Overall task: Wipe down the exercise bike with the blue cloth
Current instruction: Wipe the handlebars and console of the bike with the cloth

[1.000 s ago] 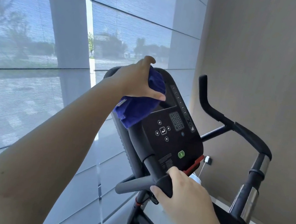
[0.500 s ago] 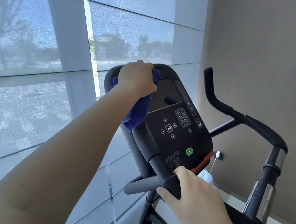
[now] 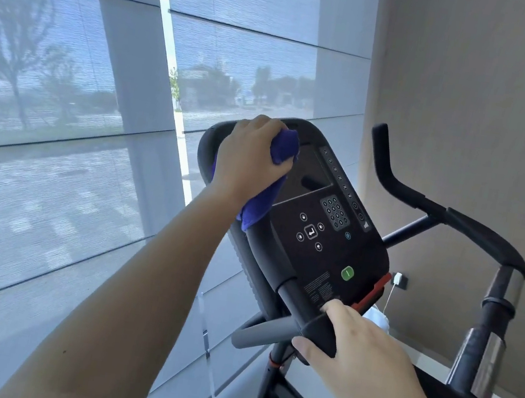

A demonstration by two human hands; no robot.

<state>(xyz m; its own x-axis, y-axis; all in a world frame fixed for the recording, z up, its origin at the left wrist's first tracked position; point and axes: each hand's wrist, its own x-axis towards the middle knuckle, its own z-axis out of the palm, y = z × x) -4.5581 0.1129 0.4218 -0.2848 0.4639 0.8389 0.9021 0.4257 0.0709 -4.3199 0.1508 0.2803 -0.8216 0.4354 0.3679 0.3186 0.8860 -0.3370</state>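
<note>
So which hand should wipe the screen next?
Left. The left hand grips the blue cloth against the console's top left corner, right beside the screen. The right hand grips the lower handle and has no cloth.

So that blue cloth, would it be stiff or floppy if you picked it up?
Probably floppy: the blue cloth bunches up in the left hand and its loose end droops beside the console. Likely light, since one hand holds it up easily. Its surface looks soft, so it probably won't slip much.
</note>
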